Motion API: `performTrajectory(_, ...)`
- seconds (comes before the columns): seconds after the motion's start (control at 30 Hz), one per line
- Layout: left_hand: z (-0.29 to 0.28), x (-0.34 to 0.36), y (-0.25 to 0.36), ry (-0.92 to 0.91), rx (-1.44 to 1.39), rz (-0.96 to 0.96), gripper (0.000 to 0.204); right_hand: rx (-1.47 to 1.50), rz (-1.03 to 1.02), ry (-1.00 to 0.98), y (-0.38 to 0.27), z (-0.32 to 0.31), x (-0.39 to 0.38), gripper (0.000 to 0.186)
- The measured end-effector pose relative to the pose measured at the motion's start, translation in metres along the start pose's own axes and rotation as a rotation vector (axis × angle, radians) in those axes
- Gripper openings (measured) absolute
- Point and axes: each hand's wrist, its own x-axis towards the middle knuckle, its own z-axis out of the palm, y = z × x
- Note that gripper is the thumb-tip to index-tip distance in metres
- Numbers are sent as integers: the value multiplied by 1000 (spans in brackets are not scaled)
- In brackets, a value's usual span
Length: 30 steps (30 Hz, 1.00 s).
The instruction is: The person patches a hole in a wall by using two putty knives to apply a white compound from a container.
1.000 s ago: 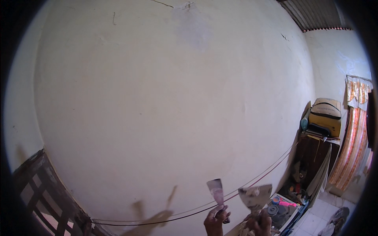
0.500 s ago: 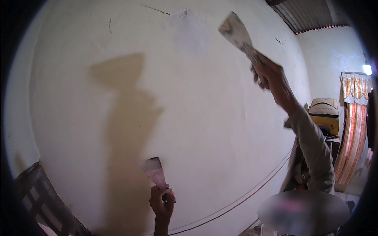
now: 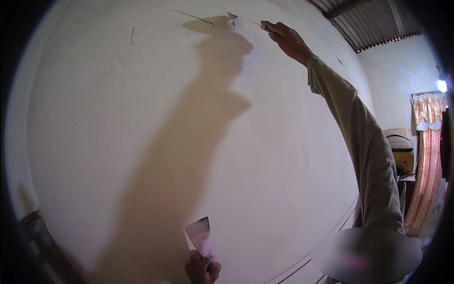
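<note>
Raised high at the upper right, my right hand (image 3: 289, 41) is closed round the handle of a putty knife (image 3: 266, 27). Its blade shows nearly edge-on, a thin line pointing left to a chipped whitish spot (image 3: 232, 21) high on the pale wall (image 3: 279, 142). The tip appears to meet the wall there. Low in the middle, my left hand (image 3: 202, 270) grips a second putty knife (image 3: 200, 235), blade upward, with pinkish-grey paste on it. This blade stands apart from the chipped spot, well below it.
Dark wooden furniture (image 3: 45, 251) stands at the lower left. Cords (image 3: 293, 273) run along the wall at lower right. Farther right are a yellow-and-white bag (image 3: 399, 149), an orange curtain (image 3: 425, 175), a lit lamp (image 3: 441, 85) and a corrugated metal roof (image 3: 369, 21). A blurred patch hides the lower right.
My right hand has swung up and left, bringing its putty knife from broad side to edge-on at the chipped spot. My left hand and its putty knife sit lower and slightly right in view.
</note>
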Motion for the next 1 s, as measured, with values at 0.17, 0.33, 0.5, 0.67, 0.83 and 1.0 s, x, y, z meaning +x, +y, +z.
performTrajectory(0.17, 14, 6, 48, -20, 697, 875, 11, -22, -6, 0, 17, 8, 2, 35)
performTrajectory(0.33, 18, -4, 54, 28, 630, 880, 12, -63, -173, 126, 36, 17, 0, 35)
performTrajectory(0.5, 18, -11, 62, -9, 644, 830, 13, -130, -108, 106, 35, 24, -3, 37)
performTrajectory(0.67, 18, -16, 56, 0, 628, 794, 15, -220, -33, -4, 47, 24, 0, 36)
performTrajectory(0.83, 10, 3, 59, 2, 611, 844, 19, -434, 56, -57, 87, 26, -5, 37)
performTrajectory(1.0, -2, 9, 37, -30, 609, 736, 19, -828, -194, -173, 74, -26, 30, 23)
